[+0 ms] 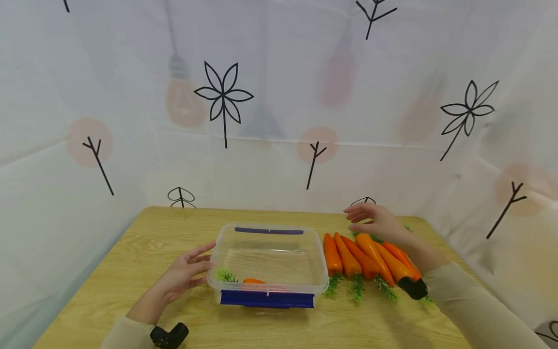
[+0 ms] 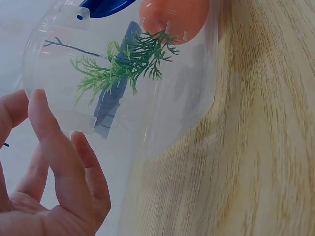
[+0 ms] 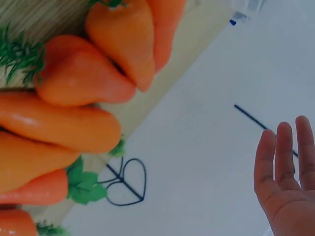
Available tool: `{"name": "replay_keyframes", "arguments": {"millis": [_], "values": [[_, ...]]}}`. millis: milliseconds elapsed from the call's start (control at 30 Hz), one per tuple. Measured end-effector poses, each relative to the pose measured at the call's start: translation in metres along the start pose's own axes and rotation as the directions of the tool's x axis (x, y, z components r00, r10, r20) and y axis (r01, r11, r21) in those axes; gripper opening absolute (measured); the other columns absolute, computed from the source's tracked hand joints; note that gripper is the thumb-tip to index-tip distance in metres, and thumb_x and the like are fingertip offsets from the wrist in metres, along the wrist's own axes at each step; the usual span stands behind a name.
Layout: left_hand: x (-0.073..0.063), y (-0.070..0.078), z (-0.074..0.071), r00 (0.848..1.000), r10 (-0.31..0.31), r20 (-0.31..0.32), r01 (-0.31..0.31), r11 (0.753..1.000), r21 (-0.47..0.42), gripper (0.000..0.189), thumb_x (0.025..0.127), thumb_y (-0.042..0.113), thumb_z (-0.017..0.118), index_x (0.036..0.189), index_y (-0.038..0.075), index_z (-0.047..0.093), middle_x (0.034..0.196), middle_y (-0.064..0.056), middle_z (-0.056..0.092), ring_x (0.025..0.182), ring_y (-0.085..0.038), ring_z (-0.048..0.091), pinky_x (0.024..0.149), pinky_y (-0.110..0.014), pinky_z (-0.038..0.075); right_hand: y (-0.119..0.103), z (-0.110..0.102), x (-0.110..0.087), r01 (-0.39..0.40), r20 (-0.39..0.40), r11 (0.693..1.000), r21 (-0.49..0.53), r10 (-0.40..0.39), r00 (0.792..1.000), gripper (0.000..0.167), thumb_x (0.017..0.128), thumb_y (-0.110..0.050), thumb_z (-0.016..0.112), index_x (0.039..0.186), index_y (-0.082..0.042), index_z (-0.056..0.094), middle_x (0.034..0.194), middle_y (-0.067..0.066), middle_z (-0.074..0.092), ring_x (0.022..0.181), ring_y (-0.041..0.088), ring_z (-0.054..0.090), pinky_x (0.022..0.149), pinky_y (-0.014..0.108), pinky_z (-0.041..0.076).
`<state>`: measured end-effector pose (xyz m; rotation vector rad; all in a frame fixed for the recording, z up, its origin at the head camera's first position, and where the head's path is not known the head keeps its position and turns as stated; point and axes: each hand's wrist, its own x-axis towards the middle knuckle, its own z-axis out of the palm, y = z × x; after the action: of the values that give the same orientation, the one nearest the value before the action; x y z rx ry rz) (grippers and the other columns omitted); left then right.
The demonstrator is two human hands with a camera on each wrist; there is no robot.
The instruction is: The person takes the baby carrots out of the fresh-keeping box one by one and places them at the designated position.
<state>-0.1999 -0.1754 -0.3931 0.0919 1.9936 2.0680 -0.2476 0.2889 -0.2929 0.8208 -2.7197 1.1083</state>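
Observation:
A clear plastic box with blue clips stands on the table. Inside, near its front wall, lies one orange carrot with a green leafy top. My left hand is at the box's left side, fingers extended, fingertips at the rim. Right of the box several toy carrots lie side by side, most with their green tops toward me. My right hand hovers above the far end of these carrots, fingers loosely extended and holding nothing. The right wrist view shows that hand apart from the carrots.
The wooden table carries the box near the middle and the carrots on the right. A white cloth printed with plants hangs behind and along both sides. Each wrist wears a black camera.

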Motion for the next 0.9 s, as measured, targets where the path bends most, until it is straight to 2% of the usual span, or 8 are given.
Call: {"name": "replay_keyframes", "arguments": {"millis": [200, 333, 533, 733, 900], "values": [[0.001, -0.002, 0.000, 1.000, 0.005, 0.002, -0.005, 1.000, 0.001, 0.066, 0.088, 0.017, 0.066, 0.145, 0.009, 0.034, 0.139, -0.025, 0.035, 0.100, -0.020, 0.056, 0.070, -0.026, 0.051, -0.010, 0.015, 0.011, 0.015, 0.056, 0.999, 0.034, -0.017, 0.998, 0.036, 0.087, -0.017, 0.067, 0.120, -0.006, 0.058, 0.109, 0.011, 0.061, 0.098, 0.027, 0.058, 0.077, 0.035, 0.051], [0.001, -0.002, 0.000, 1.000, 0.008, 0.004, -0.008, 1.000, 0.005, 0.064, 0.089, 0.016, 0.065, 0.145, 0.009, 0.034, 0.139, -0.024, 0.035, 0.101, -0.021, 0.056, 0.070, -0.026, 0.051, -0.019, 0.026, 0.019, 0.025, 0.093, 0.996, 0.082, -0.033, 0.995, 0.036, 0.087, -0.015, 0.067, 0.121, -0.005, 0.058, 0.109, 0.011, 0.061, 0.100, 0.032, 0.057, 0.084, 0.040, 0.049], [0.001, -0.001, 0.000, 1.000, 0.010, 0.012, -0.011, 1.000, 0.016, 0.064, 0.089, 0.015, 0.063, 0.145, 0.008, 0.033, 0.138, -0.024, 0.035, 0.102, -0.023, 0.055, 0.071, -0.027, 0.051, -0.030, 0.043, 0.035, 0.055, 0.126, 0.989, 0.135, -0.072, 0.989, 0.035, 0.086, -0.012, 0.068, 0.120, -0.006, 0.059, 0.107, 0.008, 0.062, 0.099, 0.030, 0.057, 0.085, 0.040, 0.049], [0.001, -0.002, 0.000, 1.000, 0.009, 0.012, -0.009, 1.000, 0.015, 0.067, 0.088, 0.017, 0.066, 0.145, 0.008, 0.033, 0.137, -0.024, 0.036, 0.102, -0.023, 0.055, 0.072, -0.028, 0.051, -0.042, 0.057, 0.046, 0.107, 0.177, 0.980, 0.165, -0.136, 0.975, 0.035, 0.086, -0.008, 0.067, 0.120, -0.004, 0.058, 0.108, 0.011, 0.062, 0.100, 0.030, 0.058, 0.084, 0.038, 0.050], [0.001, -0.002, -0.001, 1.000, 0.012, 0.014, -0.012, 1.000, 0.013, 0.066, 0.088, 0.017, 0.066, 0.145, 0.008, 0.034, 0.137, -0.024, 0.036, 0.101, -0.023, 0.056, 0.072, -0.027, 0.051, -0.053, 0.067, 0.054, 0.090, 0.256, 0.978, 0.189, -0.138, 0.957, 0.037, 0.088, -0.007, 0.065, 0.123, -0.003, 0.055, 0.112, 0.013, 0.060, 0.103, 0.028, 0.057, 0.087, 0.039, 0.048]]}}
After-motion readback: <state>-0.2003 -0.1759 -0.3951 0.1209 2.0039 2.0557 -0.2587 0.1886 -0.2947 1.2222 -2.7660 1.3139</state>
